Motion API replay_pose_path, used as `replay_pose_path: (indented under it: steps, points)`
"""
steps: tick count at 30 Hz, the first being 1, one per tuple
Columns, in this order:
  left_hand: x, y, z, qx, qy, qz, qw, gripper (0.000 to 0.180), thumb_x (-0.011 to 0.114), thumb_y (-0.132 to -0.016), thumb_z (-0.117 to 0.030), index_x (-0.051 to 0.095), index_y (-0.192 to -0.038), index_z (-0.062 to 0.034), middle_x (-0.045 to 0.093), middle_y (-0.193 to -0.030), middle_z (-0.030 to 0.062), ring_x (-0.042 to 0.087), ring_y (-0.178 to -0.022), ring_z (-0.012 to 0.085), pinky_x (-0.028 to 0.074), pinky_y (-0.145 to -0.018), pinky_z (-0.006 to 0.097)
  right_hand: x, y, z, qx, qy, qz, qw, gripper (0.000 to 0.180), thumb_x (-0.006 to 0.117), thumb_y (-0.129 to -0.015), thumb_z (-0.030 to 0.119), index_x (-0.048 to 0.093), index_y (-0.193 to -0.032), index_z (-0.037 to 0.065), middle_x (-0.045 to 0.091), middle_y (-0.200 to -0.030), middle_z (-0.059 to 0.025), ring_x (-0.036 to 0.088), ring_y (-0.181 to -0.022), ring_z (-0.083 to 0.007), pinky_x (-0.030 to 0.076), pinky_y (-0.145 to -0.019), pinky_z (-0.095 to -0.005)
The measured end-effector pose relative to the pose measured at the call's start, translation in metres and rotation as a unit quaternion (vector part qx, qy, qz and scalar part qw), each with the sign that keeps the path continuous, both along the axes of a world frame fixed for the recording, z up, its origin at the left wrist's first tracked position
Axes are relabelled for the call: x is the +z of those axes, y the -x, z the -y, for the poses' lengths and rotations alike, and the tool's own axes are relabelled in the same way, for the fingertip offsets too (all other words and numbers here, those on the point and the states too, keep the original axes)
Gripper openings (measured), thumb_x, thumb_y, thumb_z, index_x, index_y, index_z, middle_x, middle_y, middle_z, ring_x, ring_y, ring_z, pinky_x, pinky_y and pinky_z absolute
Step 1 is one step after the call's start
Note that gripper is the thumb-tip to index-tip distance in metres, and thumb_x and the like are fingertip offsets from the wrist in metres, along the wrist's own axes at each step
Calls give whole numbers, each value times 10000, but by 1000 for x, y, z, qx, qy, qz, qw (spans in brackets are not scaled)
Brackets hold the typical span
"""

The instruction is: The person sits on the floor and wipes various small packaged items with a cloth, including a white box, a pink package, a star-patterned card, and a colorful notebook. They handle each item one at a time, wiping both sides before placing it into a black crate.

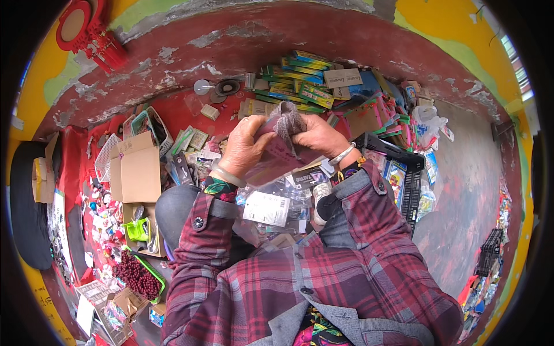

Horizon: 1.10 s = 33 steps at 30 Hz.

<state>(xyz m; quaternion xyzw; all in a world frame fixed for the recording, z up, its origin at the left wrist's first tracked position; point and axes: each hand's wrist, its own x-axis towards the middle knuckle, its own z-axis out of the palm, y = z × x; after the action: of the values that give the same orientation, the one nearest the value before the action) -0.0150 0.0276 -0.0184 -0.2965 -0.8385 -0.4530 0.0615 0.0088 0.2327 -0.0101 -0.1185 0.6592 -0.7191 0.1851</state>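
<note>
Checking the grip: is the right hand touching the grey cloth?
Touching. The head view shows the right hand pinching the grey cloth against the clear bag.

A cloth point(287, 121) hangs between the left hand point(245, 147) and right hand point(320, 138), over a clear bag point(277, 164). Cardboard boxes point(137, 173) lie left, a crate point(407, 179) right, stacked packets point(297, 81) behind, beads point(138, 277) lower left.

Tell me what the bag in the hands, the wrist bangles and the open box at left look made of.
Bag: thin clear plastic, glossy and see-through. Bangles: likely polished silvery metal, though pale stone is possible. Open box: brown corrugated cardboard, matte, with folded flaps.
</note>
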Motion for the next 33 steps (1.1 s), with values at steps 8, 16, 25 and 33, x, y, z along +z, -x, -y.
replay_pose_path:
  steps: [8, 16, 25, 33]
  points:
    - [-12, 1, -2, 10, -127, 149, 981, 250, 686, -734, -24, 542, -939, -15, 564, -802, 28, 508, -744, 80, 442, -663, 236, 7, -4, 2, -45, 83, 91, 991, 410, 609, -847, 378, 583, -1064, 31, 597, -903, 13, 546, -781, -80, 441, -712, -222]
    - [-6, -5, -10, -47, -180, 249, 950, 195, 667, -784, -61, 527, -910, -12, 500, -748, -27, 446, -697, 49, 388, -607, 205, 6, -1, 6, -99, -28, -19, 995, 208, 612, -842, 167, 618, -961, -4, 596, -820, 20, 500, -754, -45, 429, -645, -218]
    - [-4, -4, 0, -28, -62, 230, 971, 222, 611, -844, -191, 616, -817, 29, 547, -595, 44, 465, -580, 67, 416, -521, 271, 4, 3, 5, -51, -65, -10, 997, 215, 664, -791, 137, 626, -942, -12, 618, -834, 0, 520, -761, -56, 440, -675, -226]
    - [-24, -7, 0, -32, -190, 217, 957, 143, 642, -814, -125, 643, -834, 16, 590, -640, 86, 505, -598, 72, 425, -544, 262, 17, -2, 11, -40, -31, 25, 998, 256, 691, -750, 121, 617, -943, -30, 627, -822, -22, 536, -751, -65, 445, -673, -227]
